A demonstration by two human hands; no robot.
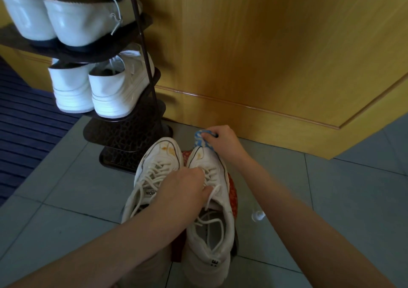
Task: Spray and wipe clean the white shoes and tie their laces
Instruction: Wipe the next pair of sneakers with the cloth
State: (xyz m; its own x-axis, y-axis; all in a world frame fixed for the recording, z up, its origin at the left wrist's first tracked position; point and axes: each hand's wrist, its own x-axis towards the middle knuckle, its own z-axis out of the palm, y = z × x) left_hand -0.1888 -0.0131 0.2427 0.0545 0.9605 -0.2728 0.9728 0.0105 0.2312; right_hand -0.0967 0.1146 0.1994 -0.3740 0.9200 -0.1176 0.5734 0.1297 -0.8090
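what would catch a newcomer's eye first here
The two white sneakers in the middle of the tiled floor, both with orange-brown stains on their toes. The right hand pinches a blue-and-white cloth at the toe of the right one, while the left hand grips its laces. At upper left, a dark rack holds more white shoes.

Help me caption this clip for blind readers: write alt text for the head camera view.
A person's right hand pinches a blue-and-white cloth at the stained toe of one white sneaker, while the left hand grips its laced middle. A second stained sneaker sits beside it, and a rack of white shoes stands on the tiled floor.
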